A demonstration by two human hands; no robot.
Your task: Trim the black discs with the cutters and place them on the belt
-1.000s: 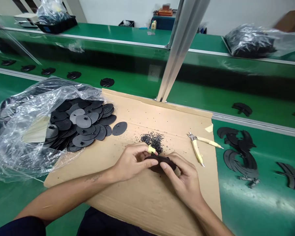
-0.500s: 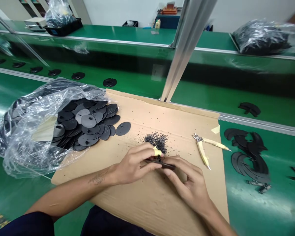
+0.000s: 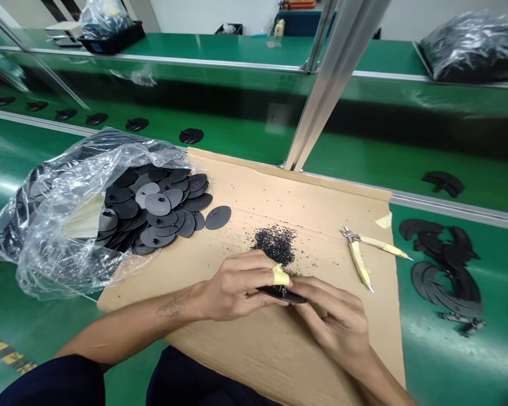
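Here we go: the left hand [image 3: 237,285] and the right hand [image 3: 334,318] are both closed on a black plastic disc [image 3: 281,294], pinching it nearly edge-on just above a cardboard sheet [image 3: 254,361]. (One left finger wears yellow tape [image 3: 280,276].) Just past the hands sits a heap of black grit [image 3: 275,245], with yellow-handled pliers [image 3: 358,254] off to the right. Over on the left, a clear plastic bag [image 3: 55,237] spills a pile of black discs [image 3: 156,208], and one lone disc [image 3: 218,217] lies just beside them on the cardboard. Black scraps [image 3: 444,270] lie on the green bench [image 3: 449,361].
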